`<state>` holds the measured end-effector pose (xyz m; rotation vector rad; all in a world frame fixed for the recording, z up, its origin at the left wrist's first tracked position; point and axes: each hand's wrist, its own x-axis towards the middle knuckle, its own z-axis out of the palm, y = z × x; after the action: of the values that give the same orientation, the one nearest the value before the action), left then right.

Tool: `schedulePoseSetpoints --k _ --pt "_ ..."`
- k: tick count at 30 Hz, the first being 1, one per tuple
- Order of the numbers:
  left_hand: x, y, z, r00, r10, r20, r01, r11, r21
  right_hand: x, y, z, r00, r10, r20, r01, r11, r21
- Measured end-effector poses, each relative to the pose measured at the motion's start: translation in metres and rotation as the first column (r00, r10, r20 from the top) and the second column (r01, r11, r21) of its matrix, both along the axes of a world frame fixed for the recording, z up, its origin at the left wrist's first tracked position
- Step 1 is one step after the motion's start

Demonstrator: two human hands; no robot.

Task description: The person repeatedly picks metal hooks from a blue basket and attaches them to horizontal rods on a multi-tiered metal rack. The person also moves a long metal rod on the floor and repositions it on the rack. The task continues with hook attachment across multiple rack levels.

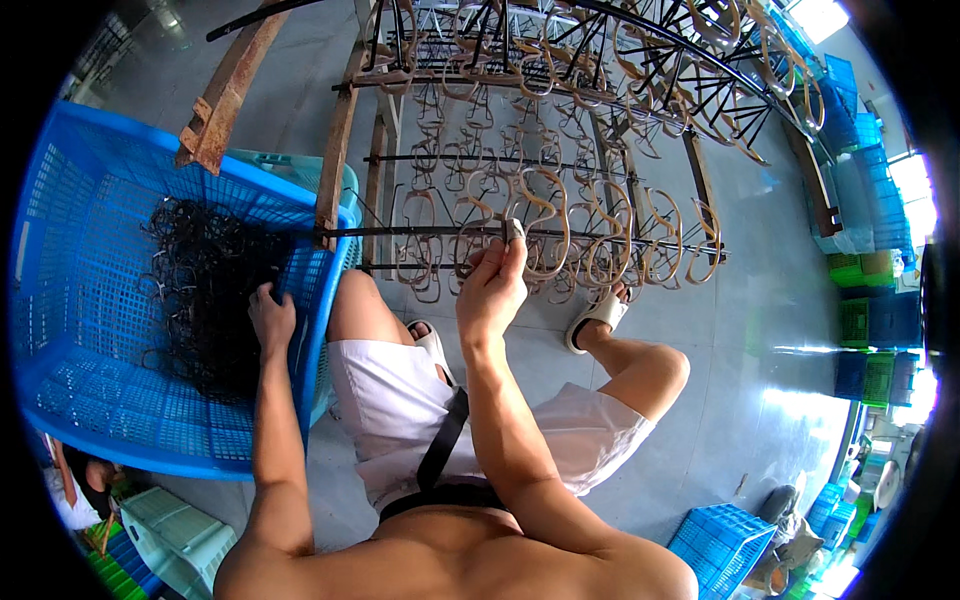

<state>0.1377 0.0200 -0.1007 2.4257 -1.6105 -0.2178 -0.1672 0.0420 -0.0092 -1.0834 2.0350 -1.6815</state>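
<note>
My right hand [492, 290] is raised at the front black rod [420, 231] of a rack, thumb and fingers pinched together on an eyeglass frame. A pale wrap covers one fingertip. Tan, see-through eyeglass frames [548, 225] hang in a row along this rod, on both sides of the hand. My left hand [272, 318] reaches over the near wall of a large blue basket [318, 310]. Its fingers are bent with a gap between thumb and forefinger, at the edge of a tangled heap of thin black pieces [215, 300]. Some fingertips are hidden against the dark heap.
The rusty-legged rack [340, 150] holds more rods of frames above and behind, with black prongs sticking out at top right. A pale green basket [340, 180] stands beside the blue one. Another blue basket [722, 545] sits at lower right. Stacked crates [868, 320] line the right side.
</note>
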Motion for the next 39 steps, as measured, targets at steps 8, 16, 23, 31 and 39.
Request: schedulePoseSetpoints --k 8,16,23,31,39 --pt "0.080 -0.011 -0.104 0.941 0.122 -0.315 -0.026 0.956 0.292 0.008 -0.003 -0.019 0.987 0.018 0.160 -0.006 0.997 -0.075" --pt "0.063 -0.013 -0.071 0.914 0.308 -0.263 -0.252 0.941 0.225 0.007 -0.006 -0.005 0.972 0.083 0.219 -0.065 0.994 -0.086" --pt "0.059 0.003 -0.030 0.919 0.071 -0.387 -0.250 0.865 -0.435 0.004 -0.008 -0.013 0.964 0.064 0.259 -0.036 0.993 -0.113" --pt "0.068 -0.002 -0.017 0.866 0.252 -0.432 -0.181 0.963 0.198 0.004 -0.008 -0.013 0.928 0.140 0.345 -0.094 0.985 -0.146" --pt "0.088 0.031 -0.052 0.881 0.066 -0.468 0.038 0.977 0.211 0.009 -0.009 -0.006 0.899 0.162 0.407 -0.107 0.982 -0.153"
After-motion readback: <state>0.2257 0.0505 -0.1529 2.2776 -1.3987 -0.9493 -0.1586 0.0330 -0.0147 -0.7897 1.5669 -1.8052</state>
